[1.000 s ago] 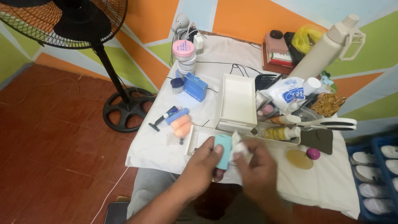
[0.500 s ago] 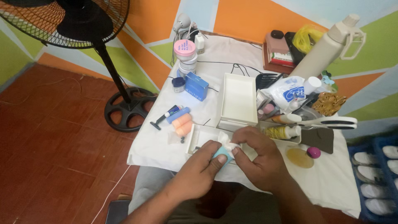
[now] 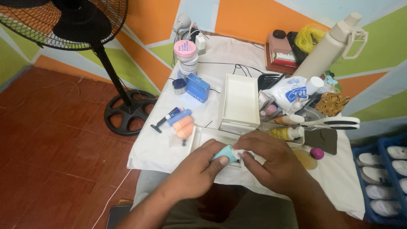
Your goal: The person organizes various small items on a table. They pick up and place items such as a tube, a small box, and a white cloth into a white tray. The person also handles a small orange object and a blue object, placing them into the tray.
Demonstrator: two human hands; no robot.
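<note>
Fingers of the left hand [image 3: 199, 167] grip a small teal container [image 3: 224, 153] at the near table edge; the right hand [image 3: 271, 163] curls against it, pinching white tissue [image 3: 242, 152]. Just beyond lies a shallow white tray [image 3: 199, 138], farther an upright white box [image 3: 241, 101].

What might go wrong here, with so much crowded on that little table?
The small teal container, pinched between the left hand and right hand at the table's near edge, could slip to the floor. The tall beige bottle leans over the clutter and might topple. The scissors lie close to the right hand.
</note>
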